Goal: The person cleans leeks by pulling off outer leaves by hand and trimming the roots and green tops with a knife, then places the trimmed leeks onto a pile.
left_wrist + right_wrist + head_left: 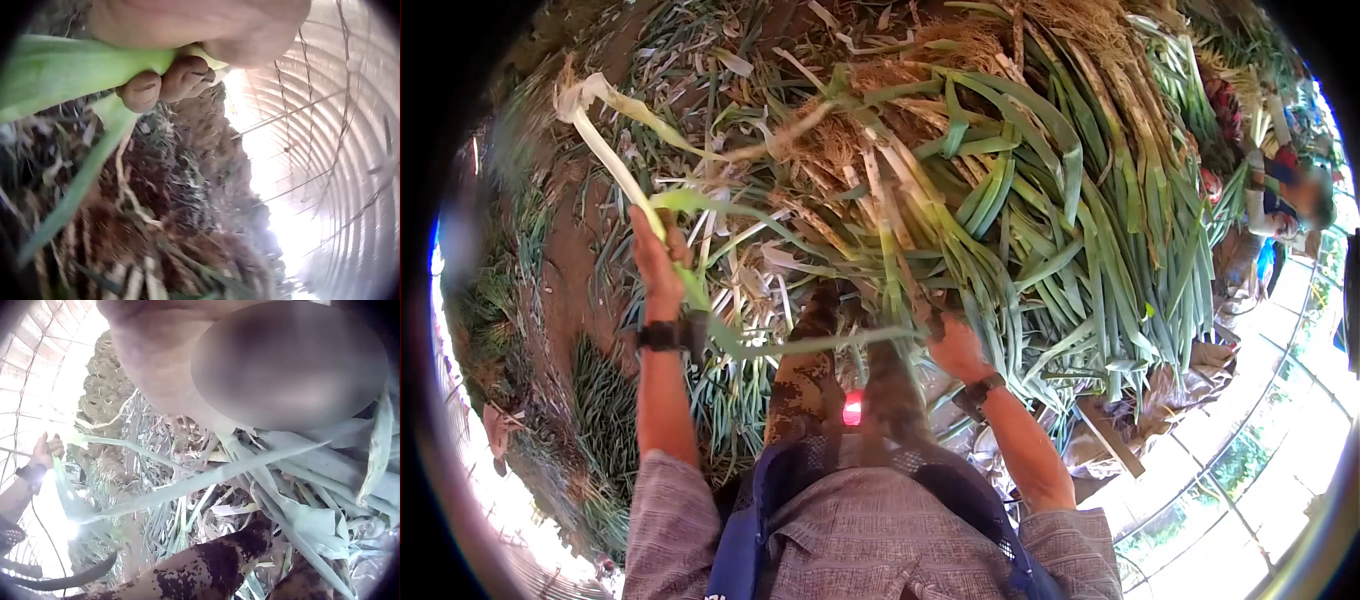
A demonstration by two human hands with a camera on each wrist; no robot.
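Observation:
My left hand (658, 262) grips a long green onion (608, 155) around its stem, where white turns to green. Its pale root end points up and left, a loose peeled strip hangs from it, and a long leaf trails toward my right hand. In the left wrist view the curled fingertips (140, 92) press against the green stalk (69, 69). My right hand (960, 352) is low at the near edge of a heap of green onions (1090, 220), among stems and leaves. Its fingers are mostly hidden, and a blur covers them in the right wrist view, so I cannot tell whether they hold a stalk.
Brown roots (960, 45) crown the heap's far side. Peeled leaves and scraps (745, 290) litter the soil in front of my legs (805, 375). More greens (605, 420) lie at left. Another person (1285, 200) is at the far right, near the translucent greenhouse wall (1250, 480).

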